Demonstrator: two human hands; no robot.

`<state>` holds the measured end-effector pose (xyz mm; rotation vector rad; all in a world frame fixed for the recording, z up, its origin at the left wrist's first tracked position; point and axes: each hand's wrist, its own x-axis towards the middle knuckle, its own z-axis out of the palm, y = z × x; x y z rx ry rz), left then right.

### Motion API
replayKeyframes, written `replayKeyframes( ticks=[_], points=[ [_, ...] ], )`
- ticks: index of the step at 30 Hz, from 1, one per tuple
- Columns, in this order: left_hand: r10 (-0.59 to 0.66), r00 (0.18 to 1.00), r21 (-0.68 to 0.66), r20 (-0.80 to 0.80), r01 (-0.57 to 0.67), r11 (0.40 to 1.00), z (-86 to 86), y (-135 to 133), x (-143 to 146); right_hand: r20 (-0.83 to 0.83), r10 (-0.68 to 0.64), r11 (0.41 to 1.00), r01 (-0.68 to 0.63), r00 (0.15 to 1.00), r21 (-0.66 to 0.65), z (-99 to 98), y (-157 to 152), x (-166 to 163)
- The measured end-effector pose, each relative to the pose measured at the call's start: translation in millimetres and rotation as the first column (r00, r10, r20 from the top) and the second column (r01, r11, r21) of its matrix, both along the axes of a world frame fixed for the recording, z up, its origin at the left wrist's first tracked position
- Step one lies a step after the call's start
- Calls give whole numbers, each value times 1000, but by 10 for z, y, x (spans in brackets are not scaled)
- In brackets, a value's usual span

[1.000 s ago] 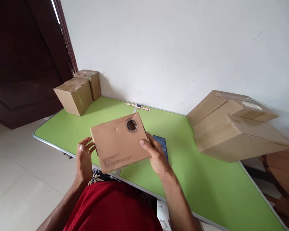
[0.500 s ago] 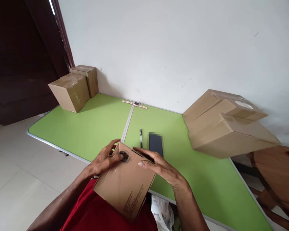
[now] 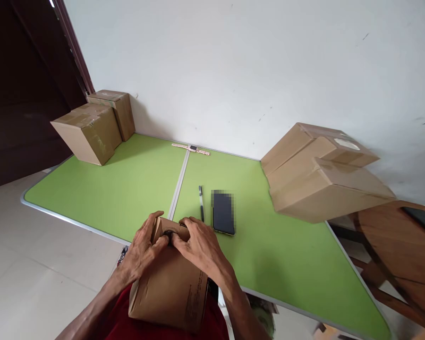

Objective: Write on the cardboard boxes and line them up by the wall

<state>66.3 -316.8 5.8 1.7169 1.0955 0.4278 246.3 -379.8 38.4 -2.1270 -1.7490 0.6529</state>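
Observation:
A small brown cardboard box point(image 3: 168, 288) with printed text rests against my body at the table's front edge. My left hand point(image 3: 141, 245) grips its upper left side, fingers over the far edge. The fingers of my right hand point(image 3: 201, 243) curl over the upper right edge. Both thumbs press in at a dark round hole point(image 3: 168, 234) near the top of the box; what lies inside is hidden. Just beyond my right hand lie a pen point(image 3: 201, 203) and a smartphone point(image 3: 224, 212) with a dark screen.
Cardboard boxes stand on the green table point(image 3: 134, 184): two at the left point(image 3: 87, 134), more at the right point(image 3: 304, 189). A smartwatch with a pink strap point(image 3: 193, 148) lies by the wall. At right is a brown wooden table point(image 3: 393, 245) bearing a dark flat object point(image 3: 423, 219).
My right hand has moved left across the box, bringing its thumb to the hole beside my left thumb. The box has tilted and shifted slightly left and down. The phone is now less covered.

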Motion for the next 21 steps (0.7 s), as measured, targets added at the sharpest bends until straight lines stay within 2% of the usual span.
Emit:
replayKeyframes(
  ticks=[3, 5, 8, 11, 14, 17, 19, 21],
  points=[
    [6, 1000, -47, 14, -5, 999, 6, 47, -59, -217, 64, 997, -55, 974, 46, -75, 41, 250],
    [-26, 999, -87, 46, 30, 996, 27, 94, -130, -289, -41, 996, 62, 956, 63, -159, 140, 484],
    [-134, 978, -140, 160, 157, 978, 19, 157, -255, -149, -303, 951, 308, 941, 11, -351, 393, 771],
    [-183, 937, -195, 298, 248, 949, -55, 184, -352, -58, -387, 921, 383, 920, -74, -578, 660, 877],
    [-176, 907, -254, 381, 286, 924, -122, 180, -405, -63, -434, 898, 425, 899, -114, -722, 808, 875],
    [-163, 895, -273, 416, 294, 916, -148, 165, -431, -172, -438, 899, 433, 882, -64, -684, 774, 889],
    [-143, 889, -300, 434, 293, 908, -168, 151, -441, -290, -419, 896, 443, 860, 18, -543, 652, 906],
    [-121, 876, -335, 466, 301, 893, -200, 135, -442, -419, -386, 870, 475, 822, 130, -338, 466, 881]
  ],
)
